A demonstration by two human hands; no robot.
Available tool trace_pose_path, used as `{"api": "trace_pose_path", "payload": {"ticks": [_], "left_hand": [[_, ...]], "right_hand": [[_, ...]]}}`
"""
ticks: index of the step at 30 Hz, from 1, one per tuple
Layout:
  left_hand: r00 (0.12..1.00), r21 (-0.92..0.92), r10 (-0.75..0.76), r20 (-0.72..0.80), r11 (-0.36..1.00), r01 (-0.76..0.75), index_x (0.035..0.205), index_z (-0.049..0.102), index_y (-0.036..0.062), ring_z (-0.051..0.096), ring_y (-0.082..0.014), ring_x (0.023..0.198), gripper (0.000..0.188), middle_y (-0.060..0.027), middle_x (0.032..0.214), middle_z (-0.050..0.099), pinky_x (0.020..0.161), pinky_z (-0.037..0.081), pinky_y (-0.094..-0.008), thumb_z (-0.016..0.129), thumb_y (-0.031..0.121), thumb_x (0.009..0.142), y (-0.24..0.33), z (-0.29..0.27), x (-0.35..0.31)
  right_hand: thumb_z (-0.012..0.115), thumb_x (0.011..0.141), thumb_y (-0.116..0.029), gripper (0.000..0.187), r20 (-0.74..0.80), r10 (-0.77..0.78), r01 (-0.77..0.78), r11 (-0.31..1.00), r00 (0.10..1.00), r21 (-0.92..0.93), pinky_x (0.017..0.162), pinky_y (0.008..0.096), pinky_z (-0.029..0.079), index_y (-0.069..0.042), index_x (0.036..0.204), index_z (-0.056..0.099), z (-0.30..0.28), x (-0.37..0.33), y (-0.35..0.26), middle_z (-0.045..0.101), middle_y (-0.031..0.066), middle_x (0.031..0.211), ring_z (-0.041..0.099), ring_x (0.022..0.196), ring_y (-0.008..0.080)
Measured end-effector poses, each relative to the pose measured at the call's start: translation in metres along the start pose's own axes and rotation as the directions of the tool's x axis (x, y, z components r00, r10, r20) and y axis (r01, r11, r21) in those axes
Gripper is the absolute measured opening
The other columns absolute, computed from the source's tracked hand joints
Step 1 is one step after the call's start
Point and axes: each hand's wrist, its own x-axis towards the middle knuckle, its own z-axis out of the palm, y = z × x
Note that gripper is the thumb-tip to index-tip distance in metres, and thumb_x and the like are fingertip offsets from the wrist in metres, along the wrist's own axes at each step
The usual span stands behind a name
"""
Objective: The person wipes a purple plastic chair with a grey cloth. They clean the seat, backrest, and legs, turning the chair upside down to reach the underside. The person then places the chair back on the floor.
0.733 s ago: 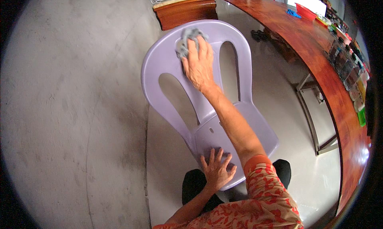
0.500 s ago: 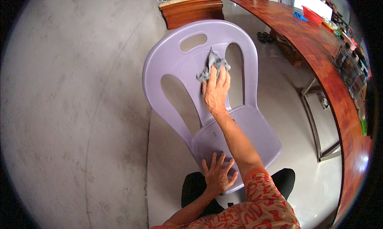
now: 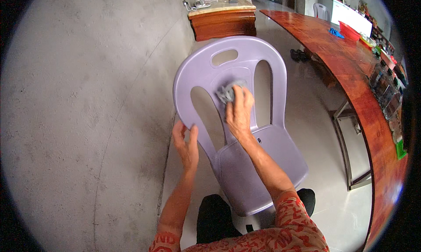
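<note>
A light purple plastic chair (image 3: 263,164) stands in front of me, its slotted backrest on the far side. My right hand (image 3: 240,114) presses a crumpled grey cloth (image 3: 226,94) against the backrest's middle panel, between the two long side openings. The fingers are bent over the cloth and slightly blurred. At the left edge of the backrest is my left hand (image 3: 187,149), with its thumb on the front face and its fingers round the outer side. Part of those fingers is hidden by the chair's rim.
A long reddish wooden table (image 3: 315,37) curves down the right side, holding a red basin (image 3: 349,31), a blue cloth (image 3: 336,33) and several bottles. Its metal leg (image 3: 343,142) stands near the chair. A wooden cabinet (image 3: 223,26) is beyond the backrest; a grey wall (image 3: 87,98) fills the left.
My left hand has gone from the seat to the backrest's left edge. The right hand and the cloth are lower on the panel. The chair appears slightly lower and turned in view.
</note>
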Motion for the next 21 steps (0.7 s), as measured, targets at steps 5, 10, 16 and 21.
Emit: {"api": "trace_pose_path", "payload": {"ticks": [5,10,16,21], "left_hand": [[0.99,-0.211,-0.139,-0.018,0.968,0.132,0.1,0.056,-0.0029,0.059,-0.0159,0.073,0.035,-0.0092,0.083,0.06,0.066,0.047,-0.0305,0.058,0.029,0.088,0.013,0.032,0.033],[0.99,-0.194,-0.11,-0.092,0.977,0.09,0.095,0.056,-0.0022,0.059,-0.0163,0.058,0.031,-0.0092,0.072,0.061,0.055,0.047,-0.029,0.057,0.028,0.089,0.02,0.043,0.028],[0.988,-0.199,-0.111,-0.103,0.976,0.089,0.093,0.055,-0.0023,0.06,-0.0169,0.059,0.033,-0.0099,0.073,0.061,0.056,0.048,-0.0301,0.055,0.03,0.09,0.017,0.04,0.029],[0.991,-0.186,-0.073,-0.112,0.981,0.051,0.093,0.055,-0.003,0.06,-0.0195,0.058,0.039,-0.011,0.072,0.061,0.057,0.049,-0.0325,0.052,0.036,0.091,0.016,0.043,0.027]], "right_hand": [[0.055,0.07,0.004,0.06,0.114,-0.292,0.297,0.955,0.95,-0.022,0.096,0.0488,0.033,-0.002,0.128,0.04,0.034,0.044,-0.039,0.038,0.0257,0.126,0.039,0.11,0.0421],[0.056,0.071,0.002,0.06,0.052,-0.306,0.311,0.936,0.951,-0.165,0.097,0.0498,0.034,-0.001,0.129,0.04,0.043,0.044,-0.007,0.036,0.0249,0.128,0.038,0.11,0.0439],[0.053,0.074,0.002,0.059,-0.104,-0.034,0.004,0.96,0.994,-0.28,0.098,0.0524,0.03,0.001,0.131,0.035,0.046,0.023,0.033,0.032,0.0274,0.129,0.035,0.112,0.0451],[0.051,0.076,0.002,0.057,-0.287,0.096,-0.187,0.933,0.953,-0.309,0.099,0.0536,0.028,0.003,0.13,0.035,0.056,-0.005,0.049,0.032,0.0307,0.128,0.034,0.113,0.0453]]}}
